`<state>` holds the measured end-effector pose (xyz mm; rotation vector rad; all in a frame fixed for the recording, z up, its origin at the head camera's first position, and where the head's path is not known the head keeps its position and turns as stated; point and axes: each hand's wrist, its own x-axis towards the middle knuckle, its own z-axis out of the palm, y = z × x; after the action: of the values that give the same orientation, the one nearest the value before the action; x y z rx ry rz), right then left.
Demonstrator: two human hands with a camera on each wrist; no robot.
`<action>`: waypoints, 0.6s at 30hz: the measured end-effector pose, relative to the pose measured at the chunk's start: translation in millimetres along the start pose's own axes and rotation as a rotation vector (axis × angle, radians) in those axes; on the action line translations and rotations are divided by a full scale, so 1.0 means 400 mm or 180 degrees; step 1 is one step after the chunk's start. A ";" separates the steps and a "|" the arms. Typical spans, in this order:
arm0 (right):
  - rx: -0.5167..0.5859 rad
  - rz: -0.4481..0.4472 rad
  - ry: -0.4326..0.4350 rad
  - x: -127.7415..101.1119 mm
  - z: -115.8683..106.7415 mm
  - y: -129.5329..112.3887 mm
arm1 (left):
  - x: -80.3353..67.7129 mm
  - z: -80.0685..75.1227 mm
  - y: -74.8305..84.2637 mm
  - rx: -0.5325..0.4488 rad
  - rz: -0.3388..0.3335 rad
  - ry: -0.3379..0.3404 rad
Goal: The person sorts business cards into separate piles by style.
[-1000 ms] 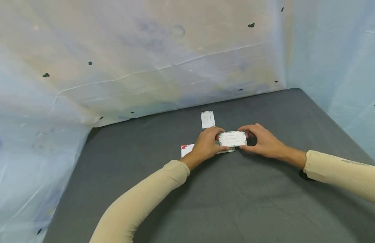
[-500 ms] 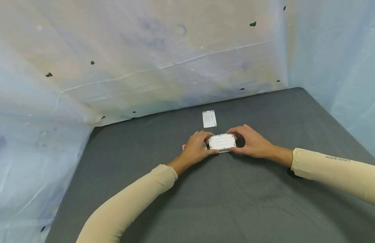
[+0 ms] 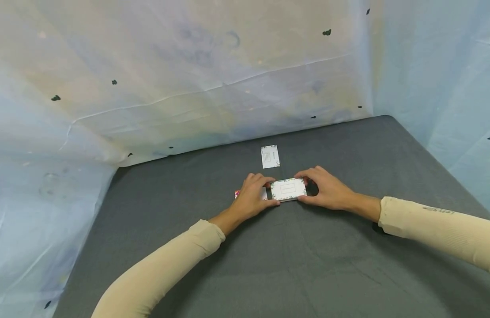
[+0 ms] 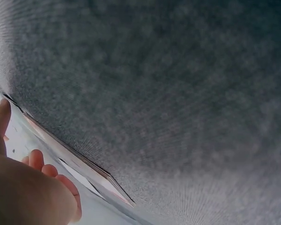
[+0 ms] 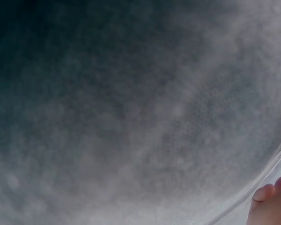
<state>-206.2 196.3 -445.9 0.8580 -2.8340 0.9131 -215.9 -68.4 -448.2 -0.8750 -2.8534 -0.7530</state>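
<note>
A white card (image 3: 288,189) with a leafy border and a small printed frame lies flat between my two hands, close over the grey surface. My left hand (image 3: 250,194) holds its left end, thumb at the near corner and fingers at the far one. At the right end, my right hand (image 3: 326,190) pinches it the same way. Under the near edge a thin white edge shows. Left of it, a card with red flowers (image 3: 237,193) is mostly covered by the left hand. In the left wrist view, a thin stack of cards (image 4: 79,159) lies beyond the fingers (image 4: 36,159).
Another white card (image 3: 270,157), printed and leaf-cornered, lies upright-wise farther back on the grey cloth-covered table (image 3: 292,265). Pale patterned sheets (image 3: 197,88) hang behind the table and on both sides. A small dark object shows under the right sleeve (image 3: 431,225).
Both hands have moved left and toward me with the leafy card, which now sits lower over the table. Less of the red-flowered card shows beside the left hand.
</note>
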 end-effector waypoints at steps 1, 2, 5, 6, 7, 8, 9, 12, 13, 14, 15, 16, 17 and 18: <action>0.0016 -0.0009 0.0005 0.000 0.000 0.000 | -0.001 -0.001 0.000 -0.0004 -0.0008 -0.0013; 0.0019 -0.0019 0.0014 0.001 0.000 0.000 | -0.001 -0.002 0.000 0.0000 -0.0014 -0.0022; 0.0017 -0.0056 0.0018 0.004 0.002 0.002 | -0.003 -0.001 0.000 0.0002 0.0000 -0.0023; 0.0009 -0.0058 0.0004 0.005 0.002 0.003 | -0.003 -0.001 0.000 0.0004 -0.0001 -0.0027; 0.0007 -0.0059 -0.0013 0.005 0.003 0.003 | -0.004 0.000 0.000 0.0012 0.0000 -0.0027; 0.0003 -0.0054 -0.0031 0.006 0.004 0.004 | -0.005 0.001 0.001 0.0020 -0.0002 -0.0026; 0.0009 -0.0049 -0.0047 0.006 0.005 0.004 | -0.006 0.002 0.001 0.0021 -0.0007 -0.0027; 0.0024 -0.0035 -0.0078 0.005 0.006 0.006 | -0.009 0.002 0.003 0.0028 -0.0055 -0.0032; 0.0034 -0.0030 -0.0085 0.005 0.007 0.007 | -0.010 0.002 0.004 0.0026 -0.0067 -0.0024; 0.0033 -0.0020 -0.0090 0.004 0.007 0.008 | -0.011 0.002 0.004 0.0030 -0.0083 -0.0021; 0.0034 -0.0015 -0.0097 0.004 0.008 0.008 | -0.012 0.002 0.004 0.0040 -0.0094 -0.0020; 0.0036 -0.0006 -0.0106 0.004 0.008 0.009 | -0.012 0.002 0.004 0.0047 -0.0098 -0.0014; 0.0032 0.0004 -0.0115 0.004 0.008 0.009 | -0.013 0.001 0.004 0.0054 -0.0102 -0.0014; 0.0028 0.0016 -0.0127 0.004 0.008 0.010 | -0.013 0.001 0.004 0.0069 -0.0103 -0.0013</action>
<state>-209.1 196.4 -450.3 0.8806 -2.8691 0.9202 -210.7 -69.7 -449.0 -0.8306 -2.8803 -0.7229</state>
